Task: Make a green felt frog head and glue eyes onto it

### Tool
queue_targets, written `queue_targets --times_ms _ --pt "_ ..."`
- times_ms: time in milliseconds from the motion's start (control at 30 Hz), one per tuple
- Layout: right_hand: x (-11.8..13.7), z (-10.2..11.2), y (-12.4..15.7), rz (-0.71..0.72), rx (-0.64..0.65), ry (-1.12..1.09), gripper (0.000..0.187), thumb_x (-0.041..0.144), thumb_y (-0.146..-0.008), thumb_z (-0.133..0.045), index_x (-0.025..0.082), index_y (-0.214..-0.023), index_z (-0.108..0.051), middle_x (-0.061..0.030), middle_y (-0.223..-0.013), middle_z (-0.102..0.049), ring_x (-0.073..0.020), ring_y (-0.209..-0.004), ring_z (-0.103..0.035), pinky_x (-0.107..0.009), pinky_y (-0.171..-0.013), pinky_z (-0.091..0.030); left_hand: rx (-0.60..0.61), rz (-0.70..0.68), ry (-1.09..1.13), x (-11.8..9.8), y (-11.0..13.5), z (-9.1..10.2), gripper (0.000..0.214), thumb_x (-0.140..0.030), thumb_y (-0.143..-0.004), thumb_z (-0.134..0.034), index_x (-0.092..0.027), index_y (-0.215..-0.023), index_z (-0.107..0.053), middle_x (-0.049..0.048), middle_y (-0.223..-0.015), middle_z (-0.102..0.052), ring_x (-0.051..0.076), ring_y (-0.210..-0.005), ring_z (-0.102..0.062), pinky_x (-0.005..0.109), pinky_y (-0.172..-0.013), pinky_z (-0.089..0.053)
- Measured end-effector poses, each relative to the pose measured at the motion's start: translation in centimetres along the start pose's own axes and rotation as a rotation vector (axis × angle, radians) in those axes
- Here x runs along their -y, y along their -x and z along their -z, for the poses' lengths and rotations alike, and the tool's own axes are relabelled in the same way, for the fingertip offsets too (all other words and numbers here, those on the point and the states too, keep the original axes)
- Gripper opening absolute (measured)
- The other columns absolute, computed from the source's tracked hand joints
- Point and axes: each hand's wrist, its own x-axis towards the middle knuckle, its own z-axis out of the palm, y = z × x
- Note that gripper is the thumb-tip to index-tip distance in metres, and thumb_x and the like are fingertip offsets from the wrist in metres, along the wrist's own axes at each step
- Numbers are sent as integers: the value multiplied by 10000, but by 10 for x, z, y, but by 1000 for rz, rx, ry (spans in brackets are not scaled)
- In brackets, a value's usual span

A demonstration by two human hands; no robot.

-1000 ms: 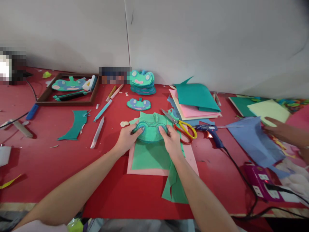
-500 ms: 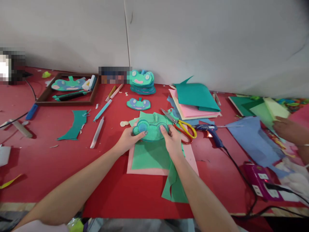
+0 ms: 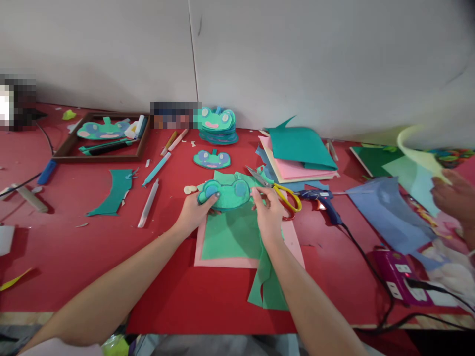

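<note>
A green felt frog face (image 3: 229, 197) with two blue eye circles is held at its left end by my left hand (image 3: 196, 210), thumb on top. At its right edge, my right hand (image 3: 269, 210) has thumb and fingertips drawn together; whether they pinch anything small is hard to make out. Beneath the face lie green felt (image 3: 232, 237) and a pink sheet (image 3: 200, 262). Scissors with yellow and red handles (image 3: 287, 195) rest just beyond my right hand, blades to the upper left.
A blue glue gun (image 3: 322, 198) lies to the right, its cord running to a purple power strip (image 3: 397, 277). Finished frog faces (image 3: 217, 123) are stacked behind. Felt sheets (image 3: 302, 148), a brown tray (image 3: 100, 159) and pens (image 3: 148, 202) surround. Another person's hand (image 3: 454, 195) holds pale yellow felt.
My right thumb has come off the frog face to its right edge. The face has shifted slightly left and up in my left hand. The other person's hand has lifted the pale yellow felt.
</note>
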Motion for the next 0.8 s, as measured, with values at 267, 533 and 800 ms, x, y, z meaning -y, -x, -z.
queue_targets --times_ms 267,533,800 --pt "-2 -6 1 -65 105 -78 336 426 -716 -613 183 -946 -580 -33 -886 -592 -141 -771 -537 -238 -609 -429 68 11 14 -1 2 0 269 -412 -723 -621 -144 -714 -603 18 -581 -643 151 -513 -621 254 -501 -536" --pt "-6 -5 5 -63 271 68 311 485 -774 -530 175 -756 -528 35 -639 -484 -112 -583 -435 -236 -553 -350 108 59 51 -5 4 -2 258 -397 -713 -635 -142 -748 -621 28 -632 -657 161 -554 -634 266 -517 -550" --pt "-3 -9 8 3 146 29 335 448 -742 -595 200 -931 -473 -18 -858 -548 -138 -754 -535 -247 -623 -433 70 18 9 -1 2 -1 275 -414 -731 -615 -139 -734 -615 31 -625 -657 161 -546 -637 266 -534 -550"
